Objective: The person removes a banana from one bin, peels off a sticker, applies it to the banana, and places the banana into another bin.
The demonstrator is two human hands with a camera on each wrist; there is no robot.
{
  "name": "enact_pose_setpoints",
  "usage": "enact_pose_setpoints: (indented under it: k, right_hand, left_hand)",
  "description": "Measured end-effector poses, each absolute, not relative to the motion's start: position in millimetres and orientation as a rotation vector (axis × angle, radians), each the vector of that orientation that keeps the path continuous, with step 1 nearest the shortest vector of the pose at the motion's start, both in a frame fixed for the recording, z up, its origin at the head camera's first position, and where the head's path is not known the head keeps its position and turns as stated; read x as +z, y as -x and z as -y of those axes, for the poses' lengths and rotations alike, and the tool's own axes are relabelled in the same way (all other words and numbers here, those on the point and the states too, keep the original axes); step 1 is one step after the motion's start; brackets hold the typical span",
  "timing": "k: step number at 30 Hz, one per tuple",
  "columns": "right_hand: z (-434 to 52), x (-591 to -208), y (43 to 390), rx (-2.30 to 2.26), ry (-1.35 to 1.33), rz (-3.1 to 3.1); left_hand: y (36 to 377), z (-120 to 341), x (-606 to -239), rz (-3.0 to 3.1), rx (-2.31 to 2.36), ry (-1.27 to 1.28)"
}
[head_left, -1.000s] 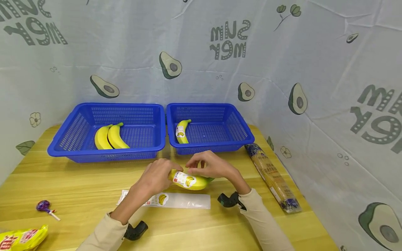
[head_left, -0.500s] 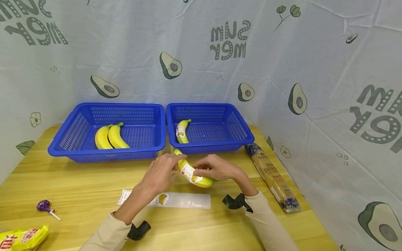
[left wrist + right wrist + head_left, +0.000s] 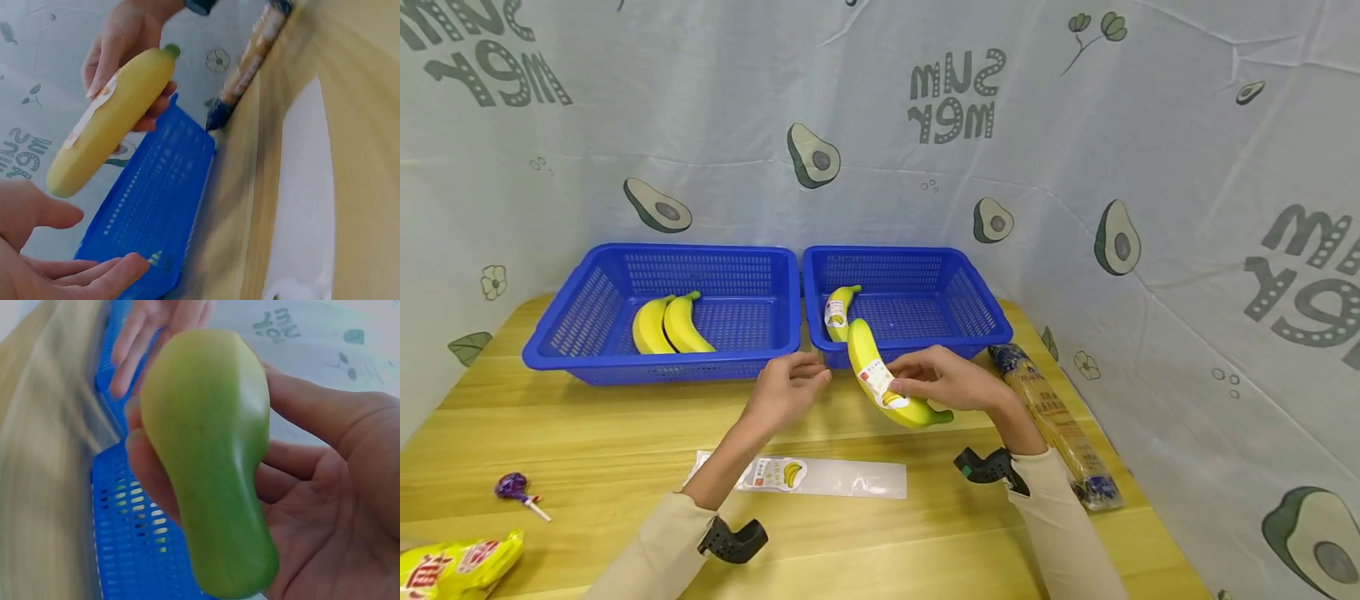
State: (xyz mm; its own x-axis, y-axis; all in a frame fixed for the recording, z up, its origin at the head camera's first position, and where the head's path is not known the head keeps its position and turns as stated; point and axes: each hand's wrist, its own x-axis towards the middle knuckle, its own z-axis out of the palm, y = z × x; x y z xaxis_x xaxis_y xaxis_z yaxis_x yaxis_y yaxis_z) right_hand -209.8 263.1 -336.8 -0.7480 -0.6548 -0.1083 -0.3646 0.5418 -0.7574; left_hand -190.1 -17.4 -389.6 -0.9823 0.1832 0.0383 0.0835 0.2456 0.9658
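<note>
My right hand (image 3: 943,381) grips a yellow banana (image 3: 880,377) with a white sticker on it, lifted off the table in front of the right blue basket (image 3: 977,302). The same banana (image 3: 106,122) shows in the left wrist view, and its green end (image 3: 212,481) fills the right wrist view, lying in my curled fingers (image 3: 156,481). My left hand (image 3: 790,392) hovers just left of the banana, fingers relaxed and holding nothing. Another stickered banana (image 3: 837,312) lies in the right basket. Two plain bananas (image 3: 666,325) lie in the left blue basket (image 3: 572,308).
A strip of sticker backing (image 3: 805,477) with one banana sticker lies on the wooden table (image 3: 587,433) below my hands. A long wrapped roll (image 3: 1052,421) lies at the right edge. A lollipop (image 3: 516,489) and a yellow snack bag (image 3: 452,567) sit at front left. Avocado-print cloth walls the table in.
My right hand lifted the banana from the table and carried it up and toward the right basket. My left hand let go of the banana and now hangs beside it.
</note>
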Motion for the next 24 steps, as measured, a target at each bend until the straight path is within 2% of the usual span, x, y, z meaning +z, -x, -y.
enact_pose_setpoints:
  k: [10, 24]
  right_hand:
    - [-252.5, -325.3, 223.2, -1.227, 0.662, -2.456]
    - [-242.0, -312.4, 257.7, -1.283, 0.514, -2.523]
  left_hand:
    - [202.2, -1.8, -397.5, -1.603, 2.419, 0.113]
    - [218.0, -6.8, -399.6, -1.194, 2.693, 0.428]
